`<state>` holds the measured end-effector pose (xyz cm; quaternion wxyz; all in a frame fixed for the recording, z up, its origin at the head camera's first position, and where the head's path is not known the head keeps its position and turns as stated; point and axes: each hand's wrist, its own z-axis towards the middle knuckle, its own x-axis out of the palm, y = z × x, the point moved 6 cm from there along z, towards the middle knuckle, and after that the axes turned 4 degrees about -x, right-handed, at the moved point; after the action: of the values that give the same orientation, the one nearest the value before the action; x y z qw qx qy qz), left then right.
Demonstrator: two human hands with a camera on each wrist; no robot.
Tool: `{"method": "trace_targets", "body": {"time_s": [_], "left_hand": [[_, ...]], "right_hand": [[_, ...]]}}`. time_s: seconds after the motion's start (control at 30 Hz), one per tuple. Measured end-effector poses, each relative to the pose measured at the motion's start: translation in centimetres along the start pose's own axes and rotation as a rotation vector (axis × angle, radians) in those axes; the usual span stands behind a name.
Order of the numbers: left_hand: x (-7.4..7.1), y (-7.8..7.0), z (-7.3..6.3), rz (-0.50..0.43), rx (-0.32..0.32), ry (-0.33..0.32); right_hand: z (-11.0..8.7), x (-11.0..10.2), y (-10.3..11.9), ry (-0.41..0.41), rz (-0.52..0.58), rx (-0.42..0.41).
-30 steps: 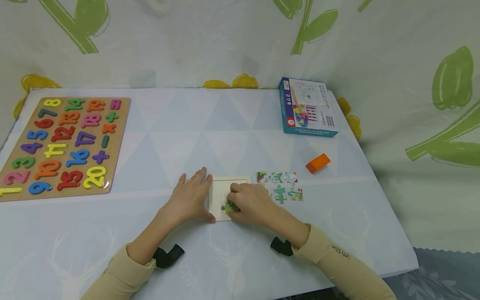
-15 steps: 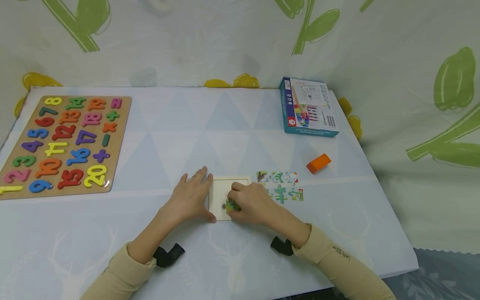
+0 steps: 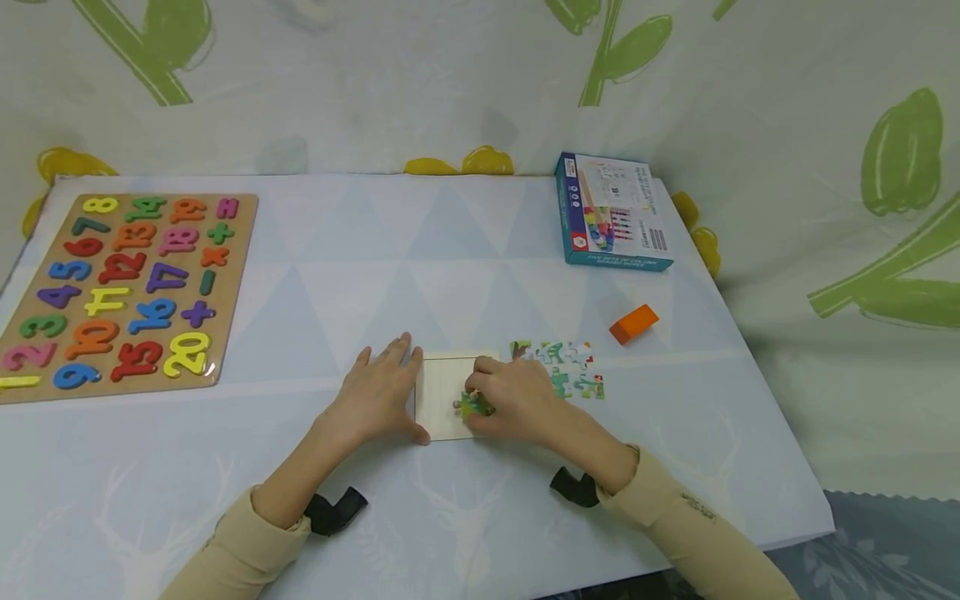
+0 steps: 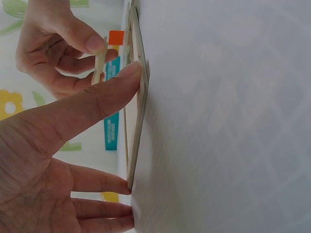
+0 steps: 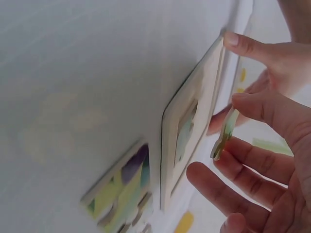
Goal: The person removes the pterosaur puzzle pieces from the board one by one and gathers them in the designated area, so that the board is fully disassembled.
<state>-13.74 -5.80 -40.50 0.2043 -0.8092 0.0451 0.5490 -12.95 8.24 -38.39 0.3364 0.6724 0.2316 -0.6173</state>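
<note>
My right hand (image 3: 517, 400) pinches a green jigsaw piece (image 3: 472, 405) between thumb and fingers, over a pale wooden puzzle tray (image 3: 437, 392). In the right wrist view, the pinched piece (image 5: 226, 130) is tilted and raised off the tray; a greenish patch shows on the tray floor below it. My left hand (image 3: 378, 393) rests along the tray's left side with straight, spread fingers. Its thumb (image 4: 119, 87) touches the near corner, and a fingertip meets the far part of that edge. More jigsaw pieces (image 3: 577, 354) lie in rows right of the tray, partly hidden by my right hand.
A board of coloured numbers (image 3: 225, 333) lies at the left of the patterned tablecloth (image 3: 360, 242). An orange block (image 3: 634, 324) sits beyond the loose pieces, with a teal and white box (image 3: 618, 212) at the back right.
My right hand has shifted a little to the right and lifted slightly, with the jigsaw piece still pinched. My left hand has stayed at the tray's edge.
</note>
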Motion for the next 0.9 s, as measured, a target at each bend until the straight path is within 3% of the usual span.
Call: {"method": "trace_targets", "body": {"time_s": [0.9], "left_hand": [[0.1, 0.0, 0.0, -0.006, 0.01, -0.022]], "right_hand": [[-5.9, -0.6, -4.6, 0.05, -0.037, 0.204]]}}
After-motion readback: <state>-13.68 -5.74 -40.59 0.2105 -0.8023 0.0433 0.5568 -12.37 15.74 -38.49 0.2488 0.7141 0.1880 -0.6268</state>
